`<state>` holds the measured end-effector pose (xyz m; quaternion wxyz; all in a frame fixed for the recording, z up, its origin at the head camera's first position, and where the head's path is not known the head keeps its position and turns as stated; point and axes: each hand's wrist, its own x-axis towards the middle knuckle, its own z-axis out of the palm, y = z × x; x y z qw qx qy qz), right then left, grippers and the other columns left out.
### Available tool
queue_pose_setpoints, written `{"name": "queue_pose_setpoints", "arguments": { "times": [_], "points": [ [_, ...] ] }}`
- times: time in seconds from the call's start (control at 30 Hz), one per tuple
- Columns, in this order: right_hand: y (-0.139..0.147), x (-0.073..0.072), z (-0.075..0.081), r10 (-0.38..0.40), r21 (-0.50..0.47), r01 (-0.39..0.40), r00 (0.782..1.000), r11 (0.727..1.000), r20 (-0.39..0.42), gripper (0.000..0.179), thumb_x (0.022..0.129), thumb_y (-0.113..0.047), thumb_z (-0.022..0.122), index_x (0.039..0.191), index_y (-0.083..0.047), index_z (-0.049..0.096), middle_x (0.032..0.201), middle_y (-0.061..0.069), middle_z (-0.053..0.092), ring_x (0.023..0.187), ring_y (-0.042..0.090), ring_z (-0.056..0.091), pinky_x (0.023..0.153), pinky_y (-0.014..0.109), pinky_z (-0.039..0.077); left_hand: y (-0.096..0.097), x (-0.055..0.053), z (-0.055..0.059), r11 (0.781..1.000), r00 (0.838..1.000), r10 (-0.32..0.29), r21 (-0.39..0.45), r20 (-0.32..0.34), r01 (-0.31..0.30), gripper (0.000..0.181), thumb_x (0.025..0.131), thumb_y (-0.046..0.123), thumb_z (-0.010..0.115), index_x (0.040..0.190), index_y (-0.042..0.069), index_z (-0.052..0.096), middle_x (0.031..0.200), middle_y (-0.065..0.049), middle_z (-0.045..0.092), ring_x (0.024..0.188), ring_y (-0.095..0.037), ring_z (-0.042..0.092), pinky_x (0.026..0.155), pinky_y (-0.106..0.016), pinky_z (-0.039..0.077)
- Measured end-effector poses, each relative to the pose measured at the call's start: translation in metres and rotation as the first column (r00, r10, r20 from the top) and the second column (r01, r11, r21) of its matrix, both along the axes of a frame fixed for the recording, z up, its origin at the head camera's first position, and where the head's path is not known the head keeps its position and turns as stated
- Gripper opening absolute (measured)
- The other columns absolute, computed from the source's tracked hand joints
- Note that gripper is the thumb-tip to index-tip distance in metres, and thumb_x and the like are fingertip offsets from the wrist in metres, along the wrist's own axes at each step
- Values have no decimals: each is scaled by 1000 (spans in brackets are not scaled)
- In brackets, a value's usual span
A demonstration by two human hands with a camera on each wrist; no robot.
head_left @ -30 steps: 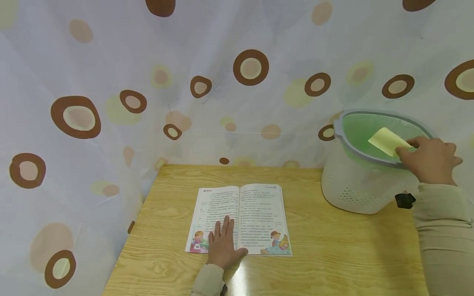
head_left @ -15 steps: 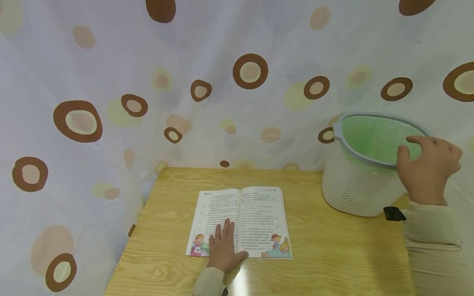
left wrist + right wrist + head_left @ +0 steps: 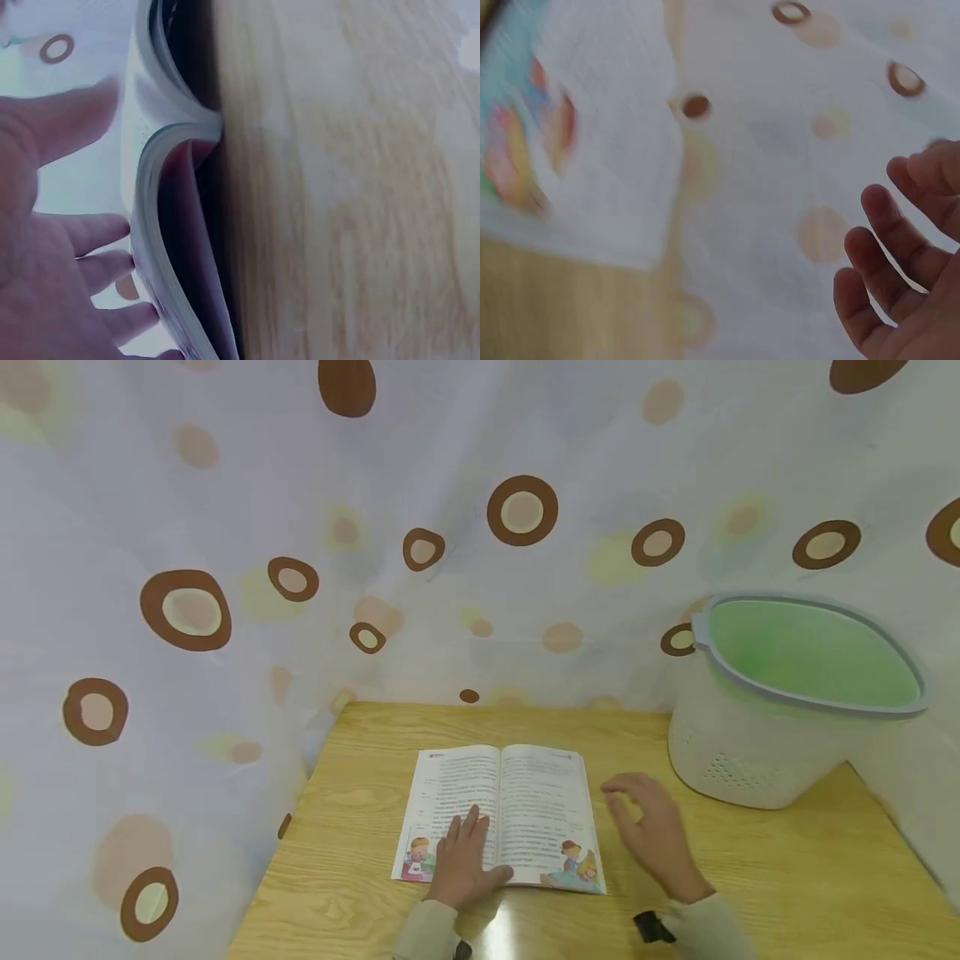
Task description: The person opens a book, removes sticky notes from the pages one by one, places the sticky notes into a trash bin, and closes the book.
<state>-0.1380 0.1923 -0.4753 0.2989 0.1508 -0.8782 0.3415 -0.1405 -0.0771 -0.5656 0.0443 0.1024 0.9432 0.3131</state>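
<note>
An open book (image 3: 536,802) with printed text and cartoon pictures lies on the wooden table. My left hand (image 3: 463,864) rests on its left page near the lower middle, fingers spread and straight. The left wrist view shows the book's curved page edges (image 3: 150,217) from the side, with the fingertips touching the cover side. My right hand (image 3: 652,827) hovers just right of the book, fingers loosely bent and holding nothing. In the right wrist view the bent fingers (image 3: 870,247) show nothing between them, and the book is blurred at left.
A white basket (image 3: 738,768) with a grey rim and green interior stands at the table's back right. Behind the wooden table (image 3: 360,793) hangs a white curtain (image 3: 450,635) patterned with brown and yellow rings.
My right hand has let go of a yellow slip of paper over the basket, then moved left and down beside the book. The left hand stays on the page.
</note>
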Motion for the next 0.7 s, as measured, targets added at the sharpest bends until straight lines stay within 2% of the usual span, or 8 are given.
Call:
{"name": "queue_pose_setpoints", "arguments": {
  "times": [0.1,0.2,0.27,0.33,0.43,0.47,0.53,0.7],
  "points": [
    [-43,3,-37,156,49,-165,976,985,153,18,84,0,70,99,-10,72,108,7,71,104,27,64,89,47,53,-1,-1,1,995,999,21,95,-29,-18,62,87,35,67,136,-3,54,154,-22,41,143,-50,34,114,-69,31],
    [-77,4,-61,255,67,-281,932,957,259,19,86,-5,69,104,-10,72,116,8,69,111,29,61,94,50,52,-8,-3,0,975,987,142,179,-68,-128,46,91,26,64,127,-2,60,148,-23,49,140,-46,41,114,-63,36],
    [-91,5,-71,276,77,-314,909,946,313,21,86,-7,68,107,-8,72,120,12,68,114,33,60,96,54,51,-16,-3,-3,946,957,278,196,-79,-258,42,90,22,65,124,-2,61,145,-24,51,137,-45,44,113,-61,38],
    [-99,8,-77,271,80,-326,879,942,392,25,87,-11,67,111,-6,71,125,17,65,118,37,57,97,59,49,-28,-1,-6,905,911,408,156,-64,-395,43,90,21,65,125,-4,60,143,-26,50,136,-45,43,111,-62,39],
    [-103,11,-85,267,54,-343,812,938,518,34,87,-18,66,118,-5,67,135,23,58,126,45,50,101,69,42,-48,4,-8,859,860,509,69,-24,-507,51,91,24,62,129,-9,54,140,-30,50,133,-48,43,105,-67,39],
    [-103,12,-87,259,40,-337,789,940,557,36,88,-20,65,121,-5,66,139,24,55,129,46,47,103,70,40,-53,5,-8,855,856,517,46,-7,-516,54,92,27,60,130,-10,53,139,-31,50,131,-49,44,104,-68,40],
    [-100,10,-92,266,-21,-322,742,947,616,40,89,-22,63,126,-6,64,145,24,51,134,48,42,108,71,34,-57,5,-3,868,868,496,33,22,-496,58,95,30,57,134,-13,49,136,-33,51,128,-51,45,102,-68,41],
    [-98,1,-94,320,-190,-260,699,947,640,49,97,-18,56,142,-1,51,147,25,51,139,48,41,117,65,29,-41,4,13,892,890,449,23,78,-452,65,95,35,57,137,-13,46,129,-35,54,119,-50,50,101,-63,44]
  ]
}}
